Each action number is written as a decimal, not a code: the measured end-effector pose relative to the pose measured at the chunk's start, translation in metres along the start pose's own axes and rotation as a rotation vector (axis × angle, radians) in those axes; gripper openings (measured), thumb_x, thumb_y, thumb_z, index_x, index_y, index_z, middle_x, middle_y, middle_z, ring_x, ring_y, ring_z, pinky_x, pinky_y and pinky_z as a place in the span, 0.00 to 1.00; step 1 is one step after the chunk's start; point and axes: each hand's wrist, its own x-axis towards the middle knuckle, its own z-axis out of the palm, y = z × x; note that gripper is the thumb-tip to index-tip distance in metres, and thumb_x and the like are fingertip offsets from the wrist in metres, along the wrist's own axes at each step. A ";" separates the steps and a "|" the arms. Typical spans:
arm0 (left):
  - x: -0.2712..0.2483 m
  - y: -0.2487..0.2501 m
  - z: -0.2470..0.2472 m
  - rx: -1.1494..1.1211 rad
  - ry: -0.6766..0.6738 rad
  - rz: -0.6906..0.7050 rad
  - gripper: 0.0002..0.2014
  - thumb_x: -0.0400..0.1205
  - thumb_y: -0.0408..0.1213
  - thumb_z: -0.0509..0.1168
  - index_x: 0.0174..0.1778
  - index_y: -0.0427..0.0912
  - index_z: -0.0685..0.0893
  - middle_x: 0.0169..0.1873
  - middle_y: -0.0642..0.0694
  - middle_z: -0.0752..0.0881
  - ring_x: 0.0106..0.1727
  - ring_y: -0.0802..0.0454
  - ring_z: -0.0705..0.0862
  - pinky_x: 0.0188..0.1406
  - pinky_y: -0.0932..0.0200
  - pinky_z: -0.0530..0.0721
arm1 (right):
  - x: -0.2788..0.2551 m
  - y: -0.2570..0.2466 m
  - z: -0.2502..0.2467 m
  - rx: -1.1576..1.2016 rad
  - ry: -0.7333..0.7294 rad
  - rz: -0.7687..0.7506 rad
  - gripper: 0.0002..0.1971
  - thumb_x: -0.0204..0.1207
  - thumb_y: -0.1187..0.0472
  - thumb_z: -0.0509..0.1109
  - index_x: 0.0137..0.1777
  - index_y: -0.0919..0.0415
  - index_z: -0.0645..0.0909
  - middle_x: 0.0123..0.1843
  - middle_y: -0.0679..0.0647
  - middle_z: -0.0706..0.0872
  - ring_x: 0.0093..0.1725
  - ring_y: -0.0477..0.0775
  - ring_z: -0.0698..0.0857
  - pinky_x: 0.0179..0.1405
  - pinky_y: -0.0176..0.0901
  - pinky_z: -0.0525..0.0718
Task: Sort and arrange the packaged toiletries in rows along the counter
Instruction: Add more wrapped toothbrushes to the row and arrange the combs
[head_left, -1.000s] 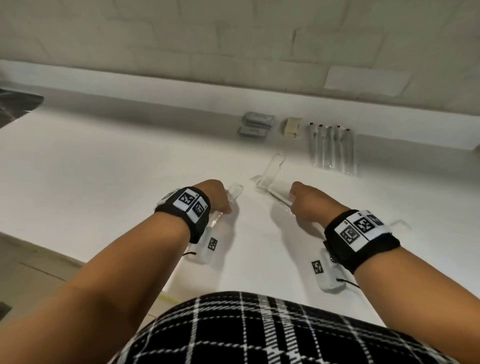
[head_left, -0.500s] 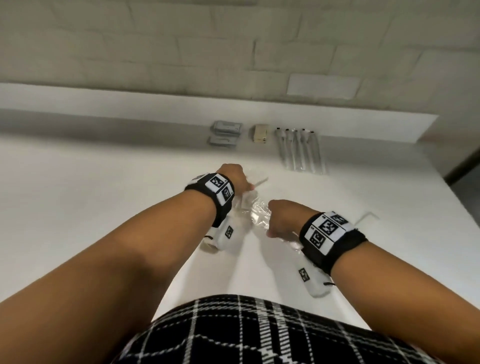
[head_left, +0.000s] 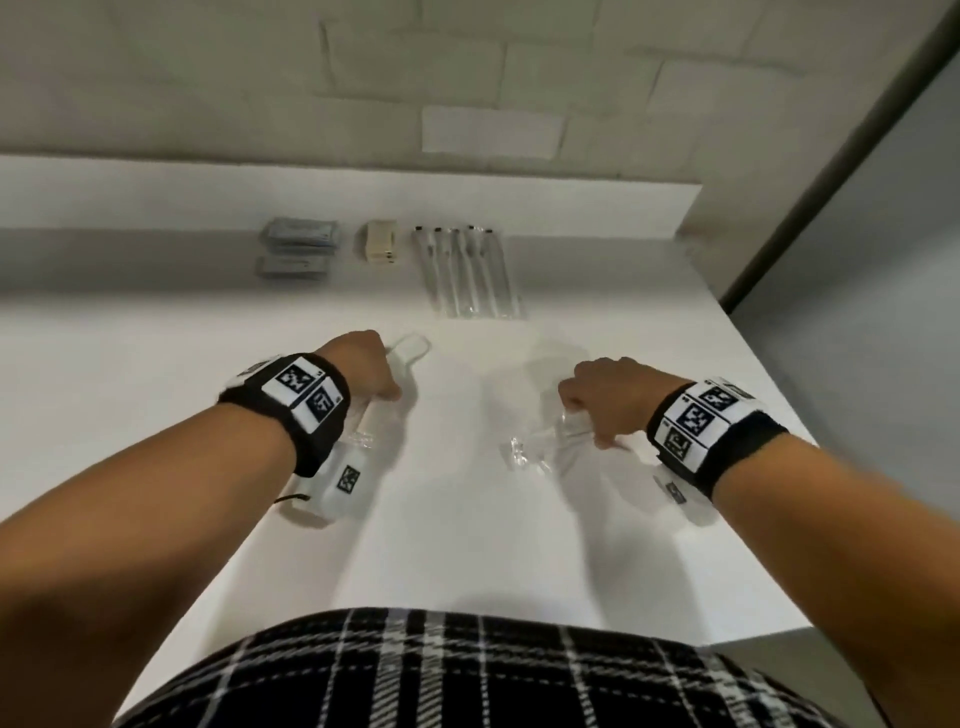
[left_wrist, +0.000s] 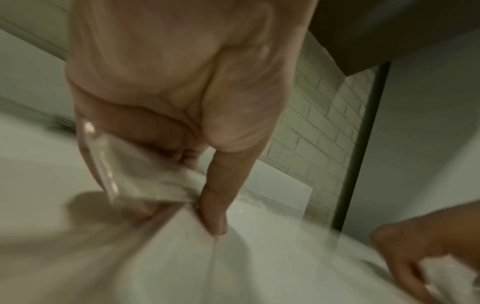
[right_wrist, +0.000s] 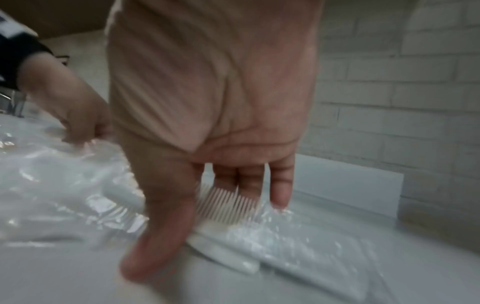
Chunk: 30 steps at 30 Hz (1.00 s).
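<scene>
On the white counter (head_left: 156, 364) my left hand (head_left: 387, 364) grips a clear-wrapped packet (head_left: 411, 347). In the left wrist view thumb and fingers pinch that packet (left_wrist: 135, 174) just above the surface. My right hand (head_left: 576, 410) holds a bunch of clear-wrapped white combs (head_left: 540, 447) low over the counter. The right wrist view shows its thumb and fingers closed over a comb (right_wrist: 228, 205) inside crinkled plastic. The two hands are apart, each with its own packet.
Along the back wall lie grey packets (head_left: 298, 244), a beige box (head_left: 378, 243) and a row of several wrapped toothbrushes (head_left: 467, 273). The counter's right edge (head_left: 769, 374) runs close beside my right wrist. A dark door frame (head_left: 831, 171) stands beyond it.
My hands were close together over the clear packets half a second ago. They have drawn apart, the left going left with one packet and the right going right with the combs.
</scene>
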 end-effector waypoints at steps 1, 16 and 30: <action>-0.001 0.003 0.002 0.000 -0.013 0.022 0.22 0.74 0.47 0.73 0.58 0.36 0.82 0.48 0.42 0.85 0.46 0.46 0.81 0.40 0.57 0.75 | 0.004 0.002 0.004 -0.032 0.023 -0.012 0.24 0.62 0.59 0.78 0.58 0.51 0.75 0.59 0.52 0.74 0.54 0.56 0.74 0.46 0.45 0.69; 0.008 0.146 0.022 -0.845 0.063 0.109 0.14 0.70 0.41 0.79 0.45 0.39 0.86 0.42 0.40 0.90 0.42 0.44 0.87 0.49 0.47 0.86 | 0.019 0.112 0.030 0.721 0.233 0.139 0.30 0.64 0.41 0.78 0.63 0.53 0.78 0.57 0.48 0.83 0.57 0.52 0.83 0.56 0.48 0.83; 0.062 0.222 -0.009 -0.288 0.080 0.181 0.18 0.86 0.32 0.51 0.69 0.46 0.76 0.60 0.45 0.85 0.53 0.46 0.84 0.43 0.61 0.79 | 0.064 0.202 0.002 1.624 0.517 0.197 0.07 0.69 0.75 0.67 0.42 0.64 0.76 0.34 0.67 0.84 0.26 0.61 0.87 0.29 0.50 0.84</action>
